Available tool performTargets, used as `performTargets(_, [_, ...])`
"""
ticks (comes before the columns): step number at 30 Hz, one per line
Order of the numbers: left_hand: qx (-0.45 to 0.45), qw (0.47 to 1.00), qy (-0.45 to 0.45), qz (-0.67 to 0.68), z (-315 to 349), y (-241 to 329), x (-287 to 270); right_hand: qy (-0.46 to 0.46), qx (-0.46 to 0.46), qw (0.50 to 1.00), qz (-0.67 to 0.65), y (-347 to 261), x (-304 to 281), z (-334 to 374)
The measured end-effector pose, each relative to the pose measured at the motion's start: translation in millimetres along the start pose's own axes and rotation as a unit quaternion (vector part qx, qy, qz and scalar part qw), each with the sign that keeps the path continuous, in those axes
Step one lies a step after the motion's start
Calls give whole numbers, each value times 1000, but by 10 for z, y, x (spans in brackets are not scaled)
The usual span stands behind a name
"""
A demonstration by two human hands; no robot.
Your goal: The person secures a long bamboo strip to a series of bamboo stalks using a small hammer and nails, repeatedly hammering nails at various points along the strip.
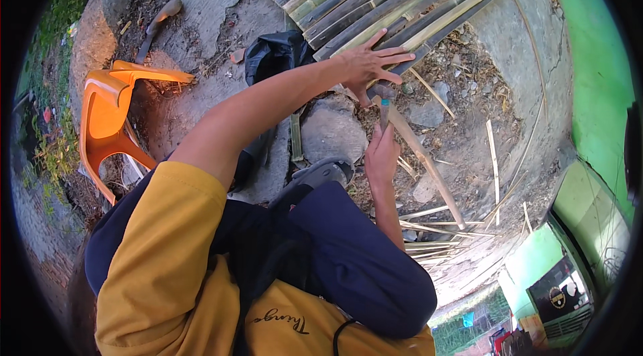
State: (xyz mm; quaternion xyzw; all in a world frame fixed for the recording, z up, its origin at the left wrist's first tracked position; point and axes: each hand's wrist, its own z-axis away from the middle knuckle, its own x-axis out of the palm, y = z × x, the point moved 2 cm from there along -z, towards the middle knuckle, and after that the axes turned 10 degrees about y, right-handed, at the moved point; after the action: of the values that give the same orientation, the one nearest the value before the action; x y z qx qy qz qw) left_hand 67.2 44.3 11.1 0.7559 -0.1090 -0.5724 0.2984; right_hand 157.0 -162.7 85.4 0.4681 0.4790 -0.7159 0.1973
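Many bamboo slats [395, 4] were already laid side by side, fwd of the worker; loose strips [493, 168], to the R, were not yet set in the row. The L hand [365, 68] was reached fwd, palm down across the near slats, fingers splayed, nothing gripped. By the R hand [382, 152], a short-handled tool [384, 115] (prob. a hammer, partly obscured) was gripped upright, just below the L hand.

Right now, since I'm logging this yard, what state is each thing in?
Bamboo slats, laid side by side.
Hammer-like tool, held, head near the slats.
Left hand, spread over the slats' edge.
Right hand, closed around the tool.
Wooden stick, slanting beside the right hand.
Thin strips, scattered.
Black bag, crumpled.
Orange chair, unoccupied.
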Motion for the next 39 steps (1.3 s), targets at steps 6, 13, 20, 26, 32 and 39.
performTargets(6, [-5,999,-6,-31,38,-3,37,51,-35,995,-77,-155,-126,50])
performTargets(13, [-3,1000,3,-1,23,19,38,-59,16,998,10,-128,-67,4])
performTargets(20, [-12,1000,-16,-9,-38,86,30,-63,-3,997,53,2,25,-59])
performTargets(26, [-8,999,-7,-47,-34,24,9,14,-10,999,-39,-140,-152,-47])
performTargets(32, [-7,1000,4,-6,-8,36,87,52,-29,997,-57,-126,-100,0])
performTargets(39, [-4,1000,-12,-6,-28,3,22,-70,59,995,-23,-18,-42,-101])
